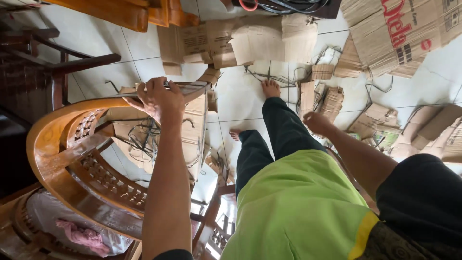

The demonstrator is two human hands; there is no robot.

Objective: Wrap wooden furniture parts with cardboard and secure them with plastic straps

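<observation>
Left hand (pixel 159 98) fingers clamped on the top edge of the cardboard-wrapped piece (pixel 192 120) leaning against the carved wooden chair (pixel 62 149), right hand (pixel 316 123) free (fingers loosely curled); best steadied low, clear of floor straps (pixel 269 77).

The left arm stretches straight ahead toward 12 o'clock, bare from the elbow, wrist level. Its left hand (pixel 159 98) is palm down, fingers curled over and closed in a grip, knuckles up. The right arm angles from 4 o'clock toward the centre, elbow bent. The right hand (pixel 316 123) hangs low beside the right thigh, fingers loosely folded, holding nothing visible.
</observation>
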